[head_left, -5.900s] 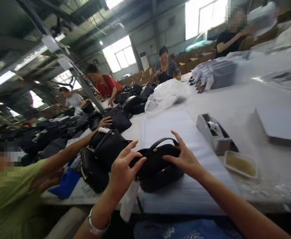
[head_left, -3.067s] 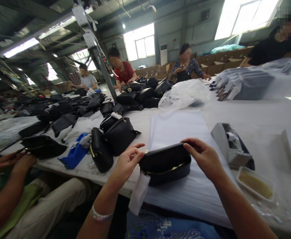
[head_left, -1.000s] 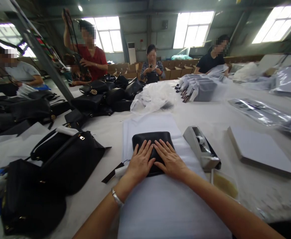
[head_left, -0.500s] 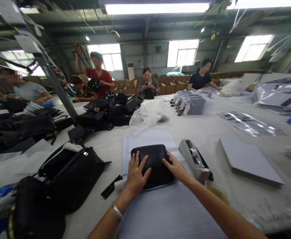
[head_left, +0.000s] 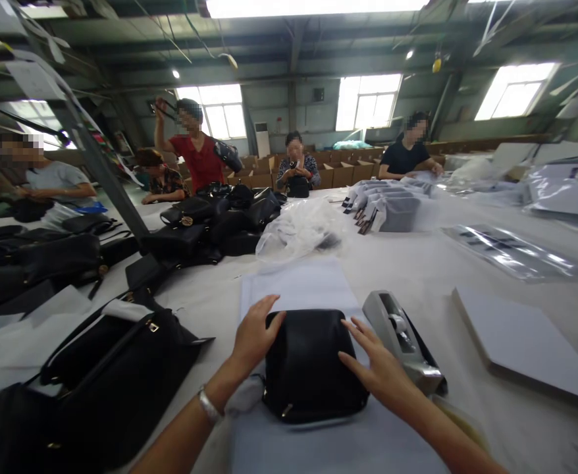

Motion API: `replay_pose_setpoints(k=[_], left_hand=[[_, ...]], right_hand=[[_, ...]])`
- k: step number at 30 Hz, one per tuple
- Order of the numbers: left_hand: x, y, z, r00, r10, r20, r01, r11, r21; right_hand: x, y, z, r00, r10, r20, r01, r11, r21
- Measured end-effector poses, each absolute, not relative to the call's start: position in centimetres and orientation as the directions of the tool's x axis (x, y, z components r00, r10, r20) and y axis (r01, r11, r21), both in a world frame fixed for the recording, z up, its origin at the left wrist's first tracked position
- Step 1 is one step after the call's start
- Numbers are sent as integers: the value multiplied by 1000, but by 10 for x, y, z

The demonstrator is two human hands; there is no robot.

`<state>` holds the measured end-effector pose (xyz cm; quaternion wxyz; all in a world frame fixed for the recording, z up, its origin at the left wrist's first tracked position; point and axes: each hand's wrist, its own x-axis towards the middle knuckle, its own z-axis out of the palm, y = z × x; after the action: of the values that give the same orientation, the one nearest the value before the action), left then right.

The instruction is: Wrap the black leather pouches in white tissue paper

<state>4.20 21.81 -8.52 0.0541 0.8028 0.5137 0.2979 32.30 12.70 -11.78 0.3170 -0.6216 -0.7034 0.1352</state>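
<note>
A small black bag lies flat on white paper in front of me, a gold zipper pull showing at its lower left corner. My left hand is at the bag's upper left corner, fingers stretched and thumb touching the edge. Along the right edge is my right hand, fingers spread, with the fingertips at the side of the bag. Neither hand is closed round it. Just right of the bag stands a grey tape dispenser.
Larger black bags lie at my left, with a heap of black bags beyond. Crumpled clear plastic sits ahead. Wrapped grey bags, flat plastic sleeves and a white board stack are to the right. Several people work across the table.
My left hand has slid off the bag's top to its upper left corner. The bag looks nearer and turned slightly, its zipper pull now visible. My right hand stays at the right edge.
</note>
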Motion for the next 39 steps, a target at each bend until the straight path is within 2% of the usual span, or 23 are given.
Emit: replay_pose_setpoints(k=[7,13,18,22,26,29,36,39], left_hand=[[51,376,-89,179,905,386,896,-312,316],[45,413,-91,188,923,335,907,-294,301],[32,382,-68,260,868,423,866,-403,295],[21,331,-51,344,799,493,822,-510,255],[7,277,-43,468,636,613,736,-665,128],[-3,240,-42,544,532,649,670,-741,46],[-17,168,-55,663,544,513,596,-799,78],[-11,150,-50,654,559,511,617,-784,67]], right_hand=[[335,125,-83,-174,921,349,791,342,-508],[364,147,-74,-246,887,390,805,412,-428],[358,196,-61,-281,841,463,827,456,-328],[333,241,-45,-353,747,564,852,505,-136],[314,262,-30,-499,685,531,817,576,24],[307,255,-27,-593,641,487,749,661,42],[306,189,-52,-624,592,511,689,725,1],[306,160,-72,-608,592,529,683,729,-32]])
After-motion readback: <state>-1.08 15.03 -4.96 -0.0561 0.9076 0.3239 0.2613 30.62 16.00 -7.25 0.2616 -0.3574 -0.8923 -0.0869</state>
